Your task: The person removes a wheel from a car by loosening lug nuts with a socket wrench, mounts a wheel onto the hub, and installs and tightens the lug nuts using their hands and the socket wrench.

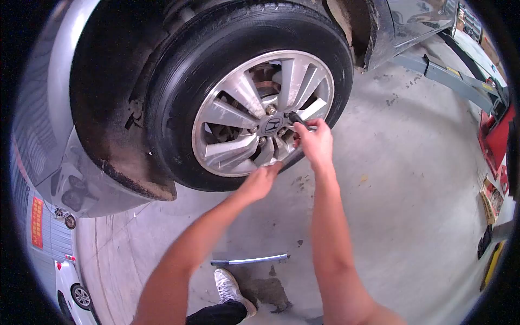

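A silver alloy wheel (pixel 235 91) with a black tire (pixel 184 97) sits in the wheel arch of a grey car. Between the fingers of my right hand (pixel 316 142) is a short black socket (pixel 295 117), its end against a lug nut position beside the center cap (pixel 270 126). Other lug nuts (pixel 271 109) show around the cap. My left hand (pixel 258 183) is at the lower edge of the rim, fingers curled against it; their tips are partly hidden.
A metal bar (pixel 249 260) with a dark end lies on the grey floor near my shoe (pixel 226 284). A grey lift arm (pixel 449 76) reaches under the car at right, near a red lift base (pixel 497 138). A white car (pixel 76 292) stands at lower left.
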Demonstrator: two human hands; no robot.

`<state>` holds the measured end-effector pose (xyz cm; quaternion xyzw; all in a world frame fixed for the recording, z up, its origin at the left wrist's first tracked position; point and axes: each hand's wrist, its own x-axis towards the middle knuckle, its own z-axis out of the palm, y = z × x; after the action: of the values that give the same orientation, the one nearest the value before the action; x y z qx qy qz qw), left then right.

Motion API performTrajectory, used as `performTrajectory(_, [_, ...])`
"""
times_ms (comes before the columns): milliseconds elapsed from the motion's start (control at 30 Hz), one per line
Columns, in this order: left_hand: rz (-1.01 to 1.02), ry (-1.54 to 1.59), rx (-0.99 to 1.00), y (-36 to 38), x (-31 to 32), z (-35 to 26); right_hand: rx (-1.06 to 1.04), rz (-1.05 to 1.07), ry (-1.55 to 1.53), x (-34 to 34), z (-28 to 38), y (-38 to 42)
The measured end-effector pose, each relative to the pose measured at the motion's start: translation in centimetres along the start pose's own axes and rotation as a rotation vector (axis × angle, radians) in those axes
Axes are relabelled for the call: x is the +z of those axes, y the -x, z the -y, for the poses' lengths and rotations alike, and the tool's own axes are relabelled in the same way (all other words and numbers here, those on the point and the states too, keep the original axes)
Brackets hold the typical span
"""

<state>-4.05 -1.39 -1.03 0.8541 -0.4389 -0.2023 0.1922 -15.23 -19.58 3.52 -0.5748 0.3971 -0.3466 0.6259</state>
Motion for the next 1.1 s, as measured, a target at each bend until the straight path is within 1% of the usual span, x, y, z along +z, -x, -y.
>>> performTrajectory(33, [0.027,0.157,0.073,-0.4,1.9,0.3,-0.053,-0.041,0.093,-0.6,1.0,1.0])
performTrajectory(67, [0.043,0.318,0.146,-0.7,3.1,0.3,-0.171,-0.055,0.142,-0.7,0.2,1.0])
performTrajectory(100, [0.032,0.328,0.143,-0.8,3.6,-0.2,-0.231,-0.054,0.172,-0.5,0.4,1.2])
performTrajectory(167, [0.098,0.504,0.064,0.4,5.1,-0.9,-0.358,-0.03,0.198,-0.3,0.7,2.2])
performTrajectory(200, [0.084,0.417,0.156,0.1,6.0,0.3,-0.427,-0.009,0.19,-0.2,1.7,3.1])
performTrajectory(233, [0.084,0.419,0.151,0.6,5.5,0.0,-0.422,-0.034,0.235,0.3,2.8,4.1])
performTrajectory(300, [0.011,0.348,0.077,1.3,4.2,-0.8,-0.428,-0.023,0.214,1.4,3.4,4.5])
performTrajectory(333, [0.041,0.33,0.053,1.2,3.4,-0.8,-0.495,-0.031,0.214,2.1,2.9,4.2])
performTrajectory(367, [0.04,0.327,0.055,0.8,3.5,-0.4,-0.496,-0.033,0.211,2.4,3.1,4.1])
performTrajectory(433, [-0.156,0.353,0.158,-0.2,3.7,0.2,-0.49,-0.072,0.246,2.9,3.5,4.0])
performTrajectory(500, [-0.136,0.359,0.165,-1.0,3.5,0.3,-0.498,-0.063,0.251,3.2,3.8,3.5])
performTrajectory(567, [-0.117,0.367,0.161,-1.3,3.0,0.3,-0.58,-0.069,0.418,3.7,3.7,2.6])
performTrajectory(600, [-0.068,0.383,0.154,-1.5,2.7,0.3,-0.623,-0.08,0.449,3.8,3.5,2.3])
performTrajectory(633, [-0.019,0.402,0.14,-1.2,2.6,0.3,-0.62,-0.07,0.447,3.8,3.4,1.9])
performTrajectory(667, [-0.02,0.404,0.126,-0.5,2.4,0.6,-0.479,-0.026,0.33,3.7,3.4,1.7])
performTrajectory(733, [-0.15,0.069,-0.088,2.3,-1.0,-0.9,-0.199,0.089,0.154,3.4,4.2,1.8])
performTrajectory(767, [-0.235,0.027,-0.122,3.9,-3.6,-1.9,-0.199,0.095,0.154,3.4,4.3,1.7])
performTrajectory(800, [-0.318,-0.017,-0.152,5.5,-6.9,-3.5,-0.052,0.172,-0.026,3.3,4.5,1.6])
performTrajectory(833, [-0.353,-0.164,-0.215,7.0,-10.8,-6.0,0.094,0.244,-0.209,3.1,4.6,1.4])
performTrajectory(867, [-0.451,-0.387,-0.118,8.3,-13.9,-8.6,0.094,0.241,-0.209,3.0,4.7,1.4])
performTrajectory(900, [-0.511,-0.472,0.093,8.9,-15.8,-9.6,0.144,0.282,-0.31,2.8,4.7,1.5])
performTrajectory(967, [-0.476,-0.548,0.199,9.0,-17.5,-11.3,0.236,0.374,-0.508,2.6,4.9,1.5])
performTrajectory(1000, [-0.484,-0.546,0.197,8.9,-17.2,-11.0,0.211,0.348,-0.43,2.6,4.7,1.1])
performTrajectory(1033, [-0.466,-0.514,0.171,8.7,-16.4,-10.2,0.205,0.353,-0.429,2.5,5.1,1.2])
performTrajectory(1067, [-0.445,-0.486,0.15,8.3,-15.4,-9.2,0.103,0.303,-0.242,2.4,5.6,1.5])
performTrajectory(1100, [-0.356,-0.434,0.006,8.0,-13.9,-8.2,0.003,0.24,-0.061,2.3,6.0,1.7])
